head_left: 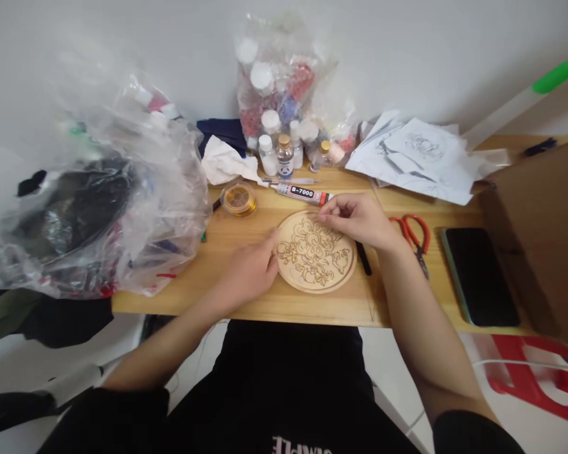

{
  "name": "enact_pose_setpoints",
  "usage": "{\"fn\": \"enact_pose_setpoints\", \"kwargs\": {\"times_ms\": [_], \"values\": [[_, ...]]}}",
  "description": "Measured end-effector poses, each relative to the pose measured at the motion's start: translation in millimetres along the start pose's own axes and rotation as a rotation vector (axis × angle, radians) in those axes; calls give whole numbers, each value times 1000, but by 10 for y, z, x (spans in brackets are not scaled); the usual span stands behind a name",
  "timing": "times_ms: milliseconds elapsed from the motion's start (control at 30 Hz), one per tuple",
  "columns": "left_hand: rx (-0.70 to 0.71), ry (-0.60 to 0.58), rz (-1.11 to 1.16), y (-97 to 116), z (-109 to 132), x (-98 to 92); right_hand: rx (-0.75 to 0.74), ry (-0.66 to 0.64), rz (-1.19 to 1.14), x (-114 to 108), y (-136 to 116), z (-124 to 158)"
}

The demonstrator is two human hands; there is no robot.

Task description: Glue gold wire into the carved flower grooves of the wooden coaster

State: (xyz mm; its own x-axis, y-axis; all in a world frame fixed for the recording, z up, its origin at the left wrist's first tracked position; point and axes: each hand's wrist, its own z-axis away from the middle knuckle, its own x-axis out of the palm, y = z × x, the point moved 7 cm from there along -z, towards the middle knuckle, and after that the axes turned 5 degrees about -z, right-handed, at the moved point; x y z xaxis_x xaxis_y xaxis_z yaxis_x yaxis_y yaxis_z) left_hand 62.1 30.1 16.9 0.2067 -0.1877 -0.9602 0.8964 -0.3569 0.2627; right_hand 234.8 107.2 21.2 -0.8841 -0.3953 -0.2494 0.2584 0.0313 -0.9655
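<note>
A round wooden plaque (293,268) lies on the table, with a floral pattern of gold wire lines across its face. My left hand (252,268) grips the plaque's left edge between thumb and fingers. Over the upper right of the pattern, my right hand (358,219) is closed in a pinch; whatever sits between the fingertips is too small to make out. Just behind the plaque lies a B-7000 glue tube (300,192). A spool of gold wire (239,200) rests to the back left. Partly under my right wrist is a black stick-like tool (363,258).
Right of my forearm are red-handled pliers (425,236), a phone (480,277) and a cardboard box (534,233). Papers (411,151), small bottles (284,157) and a bag of jars (274,82) line the back. A large plastic bag (165,183) fills the left side.
</note>
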Motion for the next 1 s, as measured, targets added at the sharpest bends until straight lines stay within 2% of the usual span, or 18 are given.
{"fn": "enact_pose_setpoints", "kwargs": {"times_ms": [167, 367, 433, 567, 633, 833, 1000], "values": [[-88, 59, 39, 168, 251, 64, 5, -9, 18, 29, -50, 14], [-186, -88, 57, 230, 386, 101, 58, -56, -23, 91, -40, 22], [-189, -24, 90, 196, 355, -7, 77, -96, -78, 140, -46, 44], [-71, 244, 279, 183, 158, -333, 74, -167, -209, 247, -130, 107], [8, 280, 421, 212, 21, -423, 69, -206, -268, 301, -179, 134], [186, 94, 585, 336, -298, -438, 54, -253, -391, 341, -251, 178], [307, -46, 770, 284, -494, -400, 34, -247, -429, 308, -255, 178]]}}
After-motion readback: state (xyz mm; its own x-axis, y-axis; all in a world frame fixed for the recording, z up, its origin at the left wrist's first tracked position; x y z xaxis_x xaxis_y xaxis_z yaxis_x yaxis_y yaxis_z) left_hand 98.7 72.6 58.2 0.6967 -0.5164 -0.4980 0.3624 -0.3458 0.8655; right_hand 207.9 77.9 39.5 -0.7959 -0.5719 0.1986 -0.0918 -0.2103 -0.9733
